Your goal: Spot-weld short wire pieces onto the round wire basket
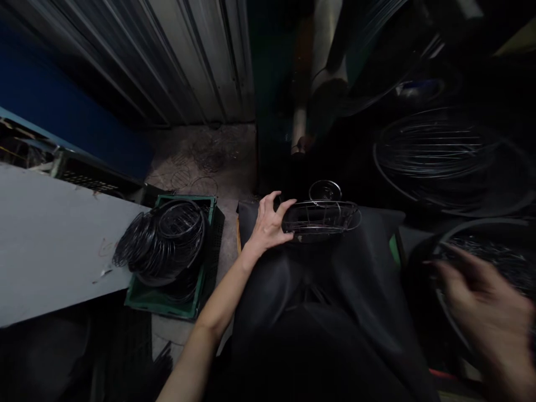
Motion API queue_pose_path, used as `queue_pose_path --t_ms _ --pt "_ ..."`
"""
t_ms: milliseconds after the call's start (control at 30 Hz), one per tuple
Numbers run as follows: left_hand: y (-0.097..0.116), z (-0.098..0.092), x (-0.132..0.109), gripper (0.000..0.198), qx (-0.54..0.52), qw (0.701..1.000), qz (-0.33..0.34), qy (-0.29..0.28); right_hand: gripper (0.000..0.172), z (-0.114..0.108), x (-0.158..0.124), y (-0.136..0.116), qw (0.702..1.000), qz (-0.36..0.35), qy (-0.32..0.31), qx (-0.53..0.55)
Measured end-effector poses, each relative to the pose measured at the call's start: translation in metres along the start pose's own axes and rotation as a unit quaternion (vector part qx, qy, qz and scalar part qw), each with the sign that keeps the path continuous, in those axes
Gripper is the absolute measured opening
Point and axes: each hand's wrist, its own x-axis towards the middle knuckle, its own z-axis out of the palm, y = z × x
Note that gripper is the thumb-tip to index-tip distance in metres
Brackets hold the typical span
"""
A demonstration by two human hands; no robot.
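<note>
My left hand grips the left end of a round wire frame, thumb on the near side and fingertips over the far side. The frame sits low and level over the black apron across my lap. Just beyond it, a smaller wire ring stands out against the dark. My right hand, blurred by motion, is at the rim of a round tub of small metal pieces. Whether its fingers hold anything is too smeared to make out.
A green crate on the left holds a heap of round wire racks. Beside it juts a grey board. More wire racks are stacked at the right. Loose wire rings lie on the floor near the corrugated wall.
</note>
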Motion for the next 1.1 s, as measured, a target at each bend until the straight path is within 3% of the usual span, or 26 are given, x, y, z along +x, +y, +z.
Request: queue_pose_path --t_ms 100,233,333,400,467,500,567,667,767,900,1100 --pt "0.014 -0.002 0.004 0.080 0.017 1.000 0.015 -0.013 0.049 0.038 -0.012 -0.025 0.992 -0.050 -0.085 0.072" --pt "0.022 -0.010 0.011 0.081 -0.001 0.999 0.025 -0.046 0.038 0.075 -0.030 -0.026 0.979 -0.122 -0.133 0.096" --pt "0.005 -0.034 0.015 0.090 -0.134 0.988 0.050 -0.065 0.032 0.081 -0.037 -0.014 0.968 -0.171 -0.171 0.065" --pt "-0.008 -0.054 0.014 0.080 -0.211 0.977 0.034 -0.013 0.033 0.080 -0.037 -0.009 0.958 -0.207 -0.197 0.035" --pt "-0.013 -0.068 0.009 0.067 -0.218 0.975 0.013 0.042 0.033 0.079 -0.036 -0.008 0.952 -0.226 -0.203 0.018" --pt "-0.011 -0.070 0.006 0.065 -0.199 0.979 0.014 0.044 0.034 0.078 -0.036 -0.011 0.953 -0.223 -0.201 0.022" --pt "-0.001 -0.064 0.000 0.071 -0.137 0.990 0.025 -0.007 0.036 0.073 -0.034 -0.021 0.962 -0.186 -0.191 0.051" --pt "0.018 -0.038 -0.007 0.082 -0.046 0.997 0.011 -0.064 0.039 0.060 -0.030 -0.051 0.975 -0.099 -0.162 0.118" --pt "0.028 -0.014 -0.007 0.079 -0.013 0.998 -0.006 -0.057 0.038 0.050 -0.022 -0.090 0.972 -0.055 -0.141 0.178" --pt "0.027 0.002 -0.002 0.067 -0.014 1.000 -0.015 -0.021 0.037 0.054 -0.007 -0.134 0.962 -0.016 -0.141 0.234" --pt "0.024 0.011 0.001 0.061 -0.041 0.998 -0.019 0.039 0.037 0.073 0.011 -0.158 0.954 0.030 -0.147 0.261"
